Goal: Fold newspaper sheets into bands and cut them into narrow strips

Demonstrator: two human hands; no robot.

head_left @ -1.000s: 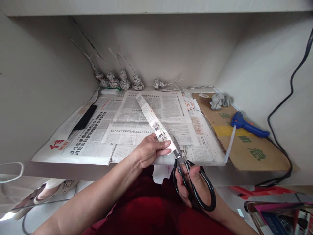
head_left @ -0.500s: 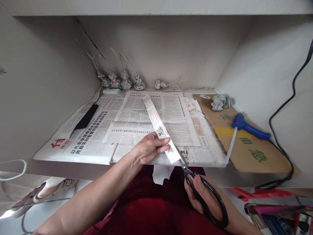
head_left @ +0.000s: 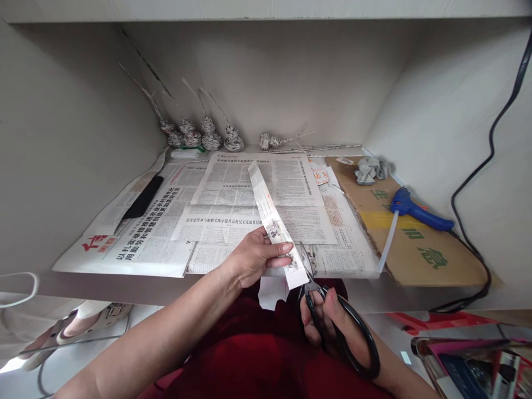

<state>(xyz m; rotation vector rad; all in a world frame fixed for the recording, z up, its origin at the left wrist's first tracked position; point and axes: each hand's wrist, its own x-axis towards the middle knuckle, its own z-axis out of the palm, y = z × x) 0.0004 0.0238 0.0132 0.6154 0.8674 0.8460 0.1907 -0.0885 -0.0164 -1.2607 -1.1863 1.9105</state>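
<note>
My left hand (head_left: 261,256) pinches a long narrow strip of printed paper (head_left: 265,202) between thumb and fingers, near its lower end. The strip slants away over the newspaper sheets (head_left: 233,185). Black-handled scissors (head_left: 358,327) are in my right hand (head_left: 332,321), thumb and fingers through the loops. Their blades are parted and point away from me, with the strip's lower right edge beside them close to the pivot. Whether the paper lies between the blades I cannot tell.
Gourd-shaped woven paper pieces (head_left: 211,136) stand along the back wall, one lying down (head_left: 270,141). A black flat object (head_left: 144,198) rests at left. On cardboard (head_left: 436,260) at right are a blue glue gun (head_left: 419,210) and a grey cloth (head_left: 371,170). A cable (head_left: 471,183) hangs beside them.
The scissors' blades have opened wider, and my right hand has shifted slightly left. The strip has turned a little steeper. A small pale scrap now shows at the lower right.
</note>
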